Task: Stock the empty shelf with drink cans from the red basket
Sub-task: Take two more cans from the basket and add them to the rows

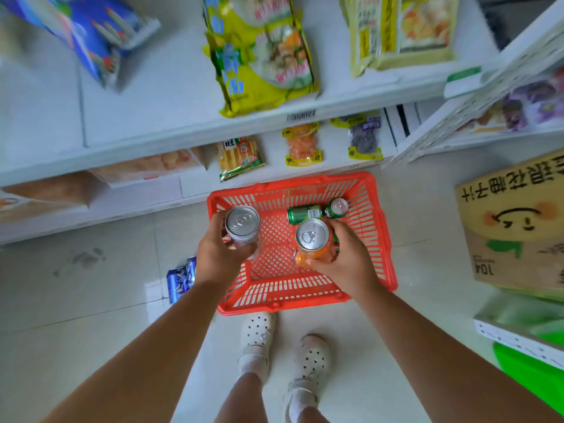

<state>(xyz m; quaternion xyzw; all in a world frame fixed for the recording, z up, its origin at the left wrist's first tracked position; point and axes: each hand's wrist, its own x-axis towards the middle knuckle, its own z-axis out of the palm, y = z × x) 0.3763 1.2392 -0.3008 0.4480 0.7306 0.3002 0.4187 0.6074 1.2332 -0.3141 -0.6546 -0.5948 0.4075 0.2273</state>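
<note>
Head view | left hand [218, 257] fingers wrapped around silver can [243, 228] | right hand [345, 254] fingers closed on orange can [312, 244] | both upright above red basket [380, 227] | two green cans [317, 211] remain inside | cans likely rigid, smooth, moderately heavy: grip mid-wall.
</note>
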